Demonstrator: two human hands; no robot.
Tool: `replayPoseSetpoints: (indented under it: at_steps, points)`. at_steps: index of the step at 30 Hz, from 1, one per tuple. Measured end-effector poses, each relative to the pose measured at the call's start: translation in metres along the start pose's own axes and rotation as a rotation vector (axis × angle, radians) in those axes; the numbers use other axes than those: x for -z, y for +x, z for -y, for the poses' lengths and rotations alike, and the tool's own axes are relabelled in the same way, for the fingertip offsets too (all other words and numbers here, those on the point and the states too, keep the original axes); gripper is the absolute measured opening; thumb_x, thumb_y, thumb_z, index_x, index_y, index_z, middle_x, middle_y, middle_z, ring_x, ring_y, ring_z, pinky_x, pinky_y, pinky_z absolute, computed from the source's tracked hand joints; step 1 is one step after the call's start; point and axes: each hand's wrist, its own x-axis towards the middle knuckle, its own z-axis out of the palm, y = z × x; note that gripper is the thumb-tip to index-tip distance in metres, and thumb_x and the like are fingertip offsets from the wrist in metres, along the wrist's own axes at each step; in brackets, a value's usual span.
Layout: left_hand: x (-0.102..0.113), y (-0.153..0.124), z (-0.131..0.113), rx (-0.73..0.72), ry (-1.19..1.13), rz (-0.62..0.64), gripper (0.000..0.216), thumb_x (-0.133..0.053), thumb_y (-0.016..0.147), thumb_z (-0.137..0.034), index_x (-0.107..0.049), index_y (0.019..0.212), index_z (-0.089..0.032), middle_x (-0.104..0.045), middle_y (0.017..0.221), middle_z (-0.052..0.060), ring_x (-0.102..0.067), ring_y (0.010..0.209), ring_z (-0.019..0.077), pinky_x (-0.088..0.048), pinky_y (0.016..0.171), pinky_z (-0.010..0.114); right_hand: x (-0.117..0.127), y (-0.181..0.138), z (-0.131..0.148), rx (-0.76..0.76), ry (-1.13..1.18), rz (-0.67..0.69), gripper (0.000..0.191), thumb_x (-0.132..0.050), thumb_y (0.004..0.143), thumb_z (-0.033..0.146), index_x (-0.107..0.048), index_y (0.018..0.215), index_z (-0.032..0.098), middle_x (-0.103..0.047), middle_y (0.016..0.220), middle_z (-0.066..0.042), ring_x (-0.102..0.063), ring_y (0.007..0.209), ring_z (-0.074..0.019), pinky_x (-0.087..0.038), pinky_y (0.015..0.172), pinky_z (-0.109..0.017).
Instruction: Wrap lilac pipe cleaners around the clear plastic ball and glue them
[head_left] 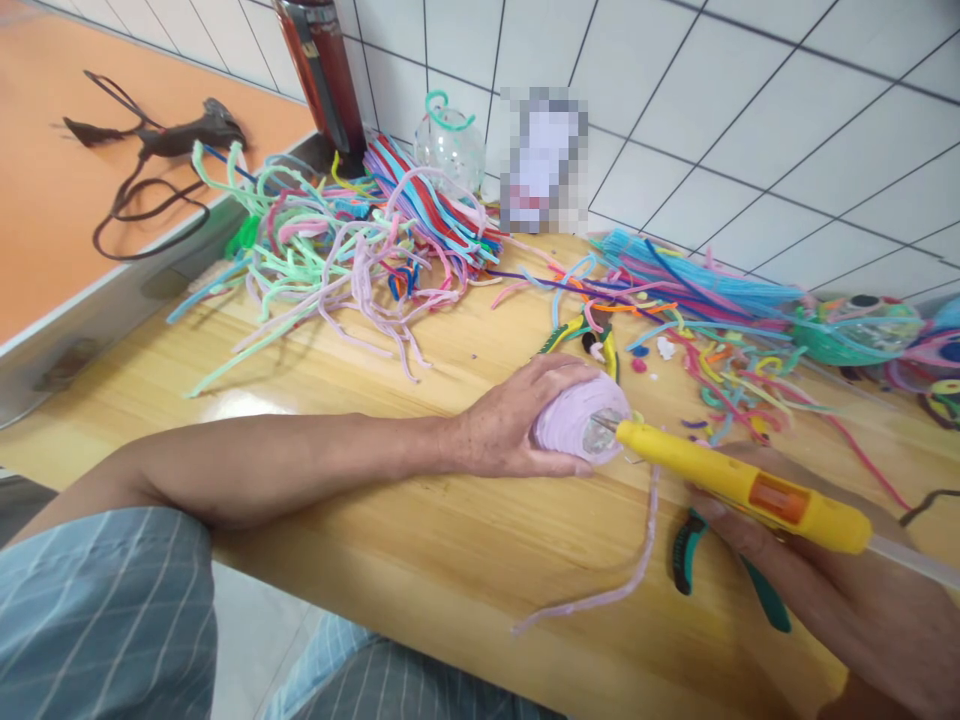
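Note:
My left hand [517, 415] is wrapped round a ball [566, 420] covered in coils of lilac pipe cleaner, with a clear patch showing at its right end. A loose lilac pipe cleaner [645, 560] trails from it down onto the table. In my right hand [810, 600] is a yellow glue gun [697, 465], its metal nozzle at the ball's clear patch. Whether the nozzle touches I cannot tell. Beneath the right hand lie green-handled pliers [686, 550], partly hidden. Yellow-and-green-handled pliers [562, 335] lie just behind the ball.
Tangled pipe cleaners [322, 250] heap at the back left beside a striped bundle [435, 210]. A blue bundle [690, 275] and scraps lie at the back right. A clear ball [450, 150], a reddish flask [322, 80] and a blurred phone-like object [544, 160] stand by the tiled wall.

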Motion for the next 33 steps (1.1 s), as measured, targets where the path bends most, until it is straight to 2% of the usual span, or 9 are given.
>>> replayPoseSetpoints:
  at_steps: [4,9,14,20,26,33]
  points:
    - [0.0007,0.0015,-0.0009,-0.033,-0.004,-0.016,0.102,-0.088,0.081,-0.054,-0.032,0.162,-0.027,-0.054,0.151,0.02,-0.052,0.144,0.0376,-0.049,0.119,0.061,-0.0004,-0.0021,-0.0047,0.017,-0.041,-0.019,0.031,-0.063,0.094,0.029,-0.068,0.121,0.044,-0.085,0.101,0.008,-0.083,0.085,-0.0221,-0.067,0.065,-0.029]
    - [0.0004,0.0006,0.0003,-0.02,-0.003,-0.004,0.105,-0.089,0.079,-0.056,-0.031,0.162,-0.028,-0.054,0.152,0.02,-0.052,0.145,0.039,-0.048,0.119,0.062,0.0012,0.0014,-0.0032,0.095,-0.098,-0.049,0.026,-0.058,0.097,0.027,-0.066,0.116,0.042,-0.084,0.096,0.008,-0.083,0.082,-0.0195,-0.067,0.065,-0.026]
    - [-0.0002,0.001,0.0002,-0.027,0.0,-0.013,0.104,-0.088,0.079,-0.056,-0.031,0.161,-0.028,-0.054,0.15,0.02,-0.053,0.144,0.0384,-0.05,0.118,0.062,-0.0012,0.0045,0.0004,0.053,-0.04,-0.033,0.031,-0.06,0.095,0.026,-0.068,0.118,0.045,-0.083,0.088,0.01,-0.082,0.074,-0.0201,-0.064,0.055,-0.028]
    - [0.0,0.0018,-0.0005,-0.037,0.006,-0.017,0.102,-0.086,0.082,-0.057,-0.031,0.162,-0.027,-0.055,0.15,0.02,-0.054,0.143,0.0376,-0.05,0.118,0.061,-0.0024,0.0059,0.0002,0.078,-0.024,-0.059,0.026,-0.061,0.096,0.028,-0.07,0.116,0.042,-0.084,0.092,0.009,-0.082,0.077,-0.0202,-0.065,0.056,-0.028]
    - [-0.0002,0.0021,-0.0007,-0.049,0.001,-0.031,0.1,-0.086,0.082,-0.055,-0.033,0.161,-0.026,-0.056,0.148,0.02,-0.054,0.142,0.0372,-0.051,0.117,0.06,-0.0003,0.0028,-0.0008,0.077,-0.026,-0.038,0.039,-0.061,0.095,0.026,-0.067,0.128,0.047,-0.084,0.096,0.01,-0.082,0.081,-0.0201,-0.065,0.059,-0.03]
    - [0.0001,0.0025,-0.0013,-0.052,-0.005,-0.03,0.099,-0.087,0.081,-0.055,-0.036,0.16,-0.023,-0.055,0.148,0.022,-0.053,0.142,0.0376,-0.05,0.118,0.06,-0.0012,0.0017,-0.0034,0.053,-0.013,-0.034,0.033,-0.061,0.096,0.028,-0.069,0.121,0.046,-0.082,0.09,0.01,-0.081,0.074,-0.0206,-0.063,0.055,-0.03]
